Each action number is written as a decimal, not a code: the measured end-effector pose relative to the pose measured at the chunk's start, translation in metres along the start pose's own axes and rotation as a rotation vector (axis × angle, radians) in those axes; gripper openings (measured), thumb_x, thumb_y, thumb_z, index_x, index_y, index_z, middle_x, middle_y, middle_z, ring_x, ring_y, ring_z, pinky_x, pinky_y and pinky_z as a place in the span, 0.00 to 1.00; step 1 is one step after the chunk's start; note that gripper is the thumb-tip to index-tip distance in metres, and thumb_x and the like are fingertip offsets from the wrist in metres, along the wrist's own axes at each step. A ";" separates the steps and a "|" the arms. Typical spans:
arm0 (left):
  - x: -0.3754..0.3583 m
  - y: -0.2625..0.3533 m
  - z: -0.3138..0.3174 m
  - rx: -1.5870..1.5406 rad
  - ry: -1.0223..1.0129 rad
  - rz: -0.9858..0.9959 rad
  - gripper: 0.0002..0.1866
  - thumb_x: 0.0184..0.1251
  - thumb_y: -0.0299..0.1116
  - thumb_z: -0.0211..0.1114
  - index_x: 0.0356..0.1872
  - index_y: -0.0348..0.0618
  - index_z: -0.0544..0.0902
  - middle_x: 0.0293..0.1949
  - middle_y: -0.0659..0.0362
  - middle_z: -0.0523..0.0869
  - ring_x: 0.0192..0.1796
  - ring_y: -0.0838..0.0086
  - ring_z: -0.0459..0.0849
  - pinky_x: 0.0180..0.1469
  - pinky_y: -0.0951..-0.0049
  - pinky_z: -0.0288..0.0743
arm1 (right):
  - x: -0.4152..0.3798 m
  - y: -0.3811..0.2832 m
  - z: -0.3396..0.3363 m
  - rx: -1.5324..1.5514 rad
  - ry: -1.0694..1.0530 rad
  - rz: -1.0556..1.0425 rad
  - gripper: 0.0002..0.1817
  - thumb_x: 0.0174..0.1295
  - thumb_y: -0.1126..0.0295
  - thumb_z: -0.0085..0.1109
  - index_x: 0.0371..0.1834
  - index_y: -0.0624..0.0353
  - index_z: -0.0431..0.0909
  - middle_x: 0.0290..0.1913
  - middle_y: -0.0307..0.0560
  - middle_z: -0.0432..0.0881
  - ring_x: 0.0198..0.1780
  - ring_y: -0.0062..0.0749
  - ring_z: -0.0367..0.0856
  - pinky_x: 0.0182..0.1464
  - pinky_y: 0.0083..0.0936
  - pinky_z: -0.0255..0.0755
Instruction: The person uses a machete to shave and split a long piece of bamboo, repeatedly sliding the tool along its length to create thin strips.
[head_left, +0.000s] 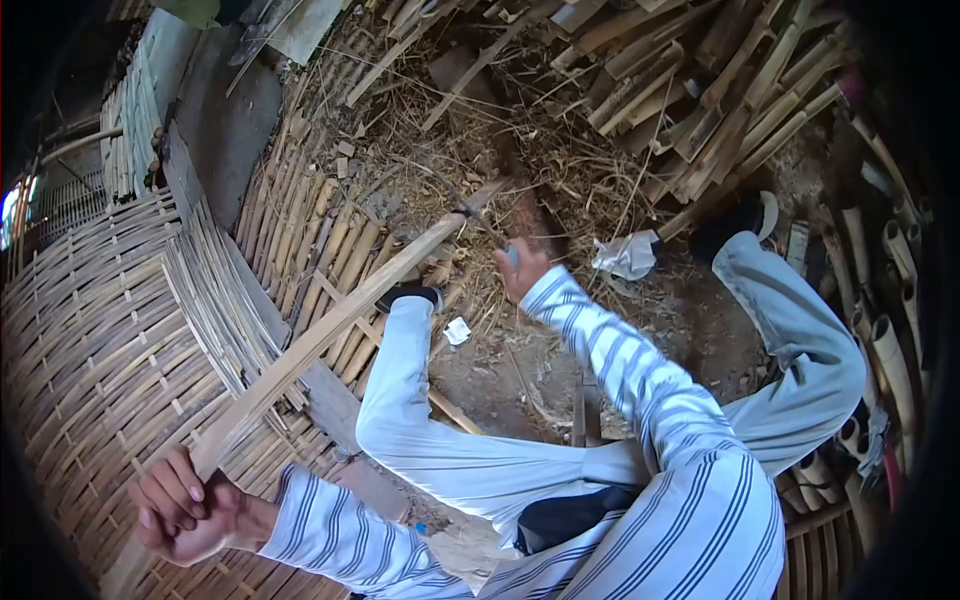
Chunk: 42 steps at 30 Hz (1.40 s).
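Note:
A long, pale bamboo strip runs diagonally from the lower left up to the middle of the view. Near its lower end my left hand is closed around it, fingers curled over the strip. My right hand is closed on the handle of a knife. The knife's blade lies against the strip close to its upper end. Part of the handle shows light blue between my fingers.
Split bamboo pieces are piled at the upper right, with bamboo tubes at the right edge. A woven bamboo panel fills the left. Shavings and crumpled white paper lie on the ground.

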<state>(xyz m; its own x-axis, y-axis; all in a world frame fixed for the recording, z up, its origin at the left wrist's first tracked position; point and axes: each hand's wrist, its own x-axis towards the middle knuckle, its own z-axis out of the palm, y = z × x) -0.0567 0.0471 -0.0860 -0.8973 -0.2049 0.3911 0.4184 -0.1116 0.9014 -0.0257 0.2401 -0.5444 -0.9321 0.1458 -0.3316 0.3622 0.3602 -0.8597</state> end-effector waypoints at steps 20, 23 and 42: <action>0.006 0.004 0.006 0.014 -0.027 0.010 0.16 0.57 0.30 0.52 0.12 0.53 0.58 0.08 0.68 0.58 0.10 0.83 0.55 0.21 0.81 0.60 | 0.056 0.021 0.016 -0.194 -0.072 0.321 0.25 0.65 0.44 0.42 0.51 0.53 0.71 0.43 0.72 0.77 0.42 0.67 0.78 0.43 0.55 0.72; 0.008 -0.003 0.000 0.071 0.024 0.010 0.16 0.56 0.30 0.53 0.12 0.53 0.59 0.08 0.69 0.58 0.11 0.83 0.56 0.22 0.82 0.60 | 0.037 0.014 0.006 -0.191 -0.033 0.028 0.25 0.63 0.44 0.44 0.49 0.52 0.72 0.41 0.73 0.77 0.43 0.71 0.76 0.45 0.57 0.70; -0.028 0.009 0.017 0.148 0.363 -0.091 0.09 0.56 0.36 0.52 0.29 0.41 0.70 0.29 0.55 0.68 0.33 0.64 0.68 0.40 0.61 0.63 | 0.034 0.043 -0.096 -0.232 0.009 0.243 0.34 0.63 0.39 0.39 0.44 0.64 0.77 0.40 0.68 0.79 0.46 0.64 0.76 0.50 0.47 0.69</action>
<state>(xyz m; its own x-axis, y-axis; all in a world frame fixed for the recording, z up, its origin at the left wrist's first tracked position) -0.0302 0.0688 -0.0854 -0.8104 -0.5342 0.2407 0.2905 -0.0096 0.9568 -0.0414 0.3493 -0.5550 -0.8189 0.2611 -0.5112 0.5662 0.5139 -0.6445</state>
